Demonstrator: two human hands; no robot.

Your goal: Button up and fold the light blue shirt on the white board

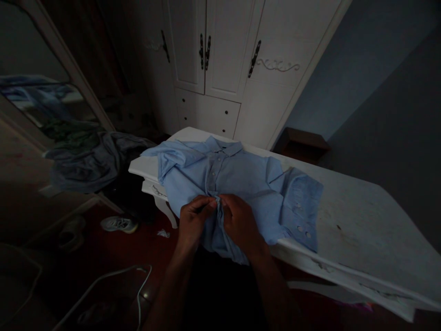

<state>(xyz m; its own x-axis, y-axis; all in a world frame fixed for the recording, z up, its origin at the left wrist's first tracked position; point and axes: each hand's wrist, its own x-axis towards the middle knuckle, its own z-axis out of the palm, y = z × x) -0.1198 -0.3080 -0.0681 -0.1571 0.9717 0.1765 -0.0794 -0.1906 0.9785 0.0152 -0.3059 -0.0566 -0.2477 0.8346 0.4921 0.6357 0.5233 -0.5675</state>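
A light blue button-up shirt lies front up on the white table, its collar pointing away from me. Its buttons near the collar look fastened. My left hand pinches the front placket a little below the chest, thumb against fingers. Close beside it, my right hand grips the same strip of cloth from the other side. Between my fingertips the fabric is bunched, and any button there is too small to make out. Below my hands the lower part of the shirt hangs over the table's near edge. One cuff with buttons lies to the right.
Behind the table stands a white wardrobe with dark handles. Grey and green clothes are heaped at the left, by a mirror. On the red floor are a shoe and a white cable. A brown box-like piece stands behind right.
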